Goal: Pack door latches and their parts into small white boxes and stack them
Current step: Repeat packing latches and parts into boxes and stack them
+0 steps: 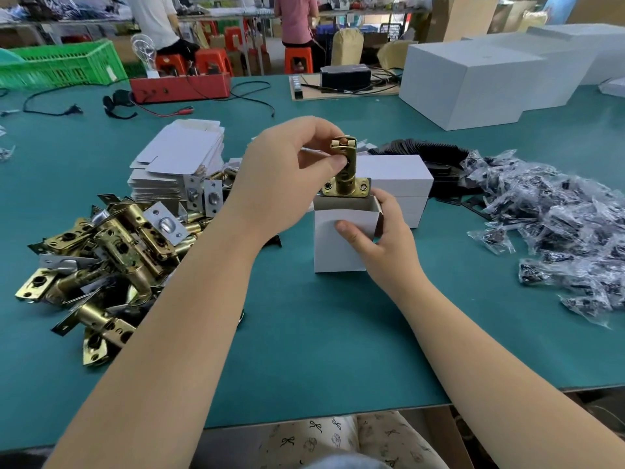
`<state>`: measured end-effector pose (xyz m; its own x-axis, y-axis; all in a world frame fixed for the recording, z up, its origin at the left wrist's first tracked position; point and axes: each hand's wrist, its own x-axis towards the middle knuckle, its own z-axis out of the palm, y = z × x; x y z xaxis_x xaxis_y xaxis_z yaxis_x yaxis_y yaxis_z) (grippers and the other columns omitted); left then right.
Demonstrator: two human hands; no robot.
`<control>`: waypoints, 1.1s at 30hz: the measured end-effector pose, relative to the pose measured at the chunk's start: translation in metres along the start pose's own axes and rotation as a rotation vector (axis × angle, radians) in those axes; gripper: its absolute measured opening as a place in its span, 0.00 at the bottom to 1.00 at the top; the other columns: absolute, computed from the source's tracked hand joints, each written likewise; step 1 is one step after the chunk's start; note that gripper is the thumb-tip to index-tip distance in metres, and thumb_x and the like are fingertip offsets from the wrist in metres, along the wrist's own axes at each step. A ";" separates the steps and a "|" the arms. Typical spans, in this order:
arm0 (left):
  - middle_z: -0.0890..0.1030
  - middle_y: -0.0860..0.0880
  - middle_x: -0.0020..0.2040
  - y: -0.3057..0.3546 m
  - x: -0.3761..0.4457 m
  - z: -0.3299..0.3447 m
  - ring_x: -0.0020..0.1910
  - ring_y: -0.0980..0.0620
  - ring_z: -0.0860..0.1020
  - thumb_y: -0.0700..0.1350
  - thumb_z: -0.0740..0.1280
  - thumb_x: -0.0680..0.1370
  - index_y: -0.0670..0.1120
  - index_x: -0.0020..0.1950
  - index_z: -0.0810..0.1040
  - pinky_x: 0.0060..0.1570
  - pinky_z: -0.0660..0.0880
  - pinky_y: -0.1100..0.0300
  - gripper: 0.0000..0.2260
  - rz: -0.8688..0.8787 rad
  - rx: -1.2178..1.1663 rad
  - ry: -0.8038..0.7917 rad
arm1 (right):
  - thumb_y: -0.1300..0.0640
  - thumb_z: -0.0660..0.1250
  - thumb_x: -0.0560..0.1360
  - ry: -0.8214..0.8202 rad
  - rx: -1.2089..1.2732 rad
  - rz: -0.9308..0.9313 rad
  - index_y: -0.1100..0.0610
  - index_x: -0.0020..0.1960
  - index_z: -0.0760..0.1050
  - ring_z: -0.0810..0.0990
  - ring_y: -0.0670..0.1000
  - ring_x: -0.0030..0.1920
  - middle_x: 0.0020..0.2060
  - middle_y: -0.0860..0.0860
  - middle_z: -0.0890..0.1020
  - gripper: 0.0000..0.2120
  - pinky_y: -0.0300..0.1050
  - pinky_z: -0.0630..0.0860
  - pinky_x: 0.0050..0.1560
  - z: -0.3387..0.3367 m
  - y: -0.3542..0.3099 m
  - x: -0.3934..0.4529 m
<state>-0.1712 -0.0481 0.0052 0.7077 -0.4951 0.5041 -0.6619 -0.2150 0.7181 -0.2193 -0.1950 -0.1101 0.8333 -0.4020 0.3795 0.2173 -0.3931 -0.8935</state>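
Green workbench: left hand [287, 184] pinches an upright brass door latch [345, 170], long axis vertical, faceplate down directly over the open white box [341, 235] gripped below it by right hand [378, 238].

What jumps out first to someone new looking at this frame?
Dead centre, the left hand pinches a brass latch upright over the open small white box, which the right hand steadies. A heap of brass latches sprawls at left; a heap of clear bagged parts at right.
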 end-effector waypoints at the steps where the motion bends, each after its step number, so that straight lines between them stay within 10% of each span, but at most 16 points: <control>1: 0.82 0.57 0.45 0.000 -0.002 -0.001 0.43 0.62 0.81 0.37 0.69 0.76 0.51 0.50 0.78 0.46 0.77 0.68 0.09 0.006 -0.001 0.017 | 0.40 0.69 0.68 -0.009 -0.006 0.007 0.34 0.58 0.65 0.76 0.34 0.50 0.47 0.24 0.75 0.21 0.25 0.70 0.45 0.000 -0.001 0.000; 33: 0.83 0.56 0.45 -0.007 0.019 0.005 0.44 0.58 0.81 0.40 0.69 0.77 0.47 0.54 0.81 0.48 0.78 0.64 0.06 0.038 0.058 -0.091 | 0.50 0.71 0.74 -0.031 0.044 0.019 0.39 0.57 0.68 0.78 0.39 0.43 0.45 0.39 0.80 0.16 0.32 0.74 0.41 -0.007 0.000 -0.001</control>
<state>-0.1541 -0.0596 0.0071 0.6582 -0.5773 0.4832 -0.7031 -0.2418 0.6687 -0.2235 -0.2007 -0.1091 0.8525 -0.3833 0.3554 0.2230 -0.3482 -0.9105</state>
